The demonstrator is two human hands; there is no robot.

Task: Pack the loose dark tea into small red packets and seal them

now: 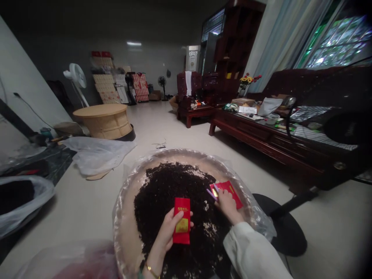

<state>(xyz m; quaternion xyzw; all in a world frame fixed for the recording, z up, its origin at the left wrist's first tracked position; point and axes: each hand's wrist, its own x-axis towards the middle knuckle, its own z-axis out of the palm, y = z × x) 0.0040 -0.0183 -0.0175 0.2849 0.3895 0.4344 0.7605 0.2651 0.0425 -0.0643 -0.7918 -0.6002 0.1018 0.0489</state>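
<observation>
In my left hand (170, 226) is a red packet (182, 232) with gold print, held upright by the thumb across its front. Dark loose tea leaves (165, 190) lie below it, heaped in a wide round tray (124, 228) lined with clear plastic. My right hand (227, 203) is closed around a lilac two-pronged tool (212, 195), too small to name surely. Under and beside that hand, more red packets (234, 193) rest on the tray's right side.
A black fan stand (286, 228) stands close to the tray's right. At left are a plastic-lined container (37, 201) of dark material, a plastic sheet (99, 153) and a round wooden drum-shaped stand (107, 124). A cluttered dark wooden table (261, 135) runs along the right.
</observation>
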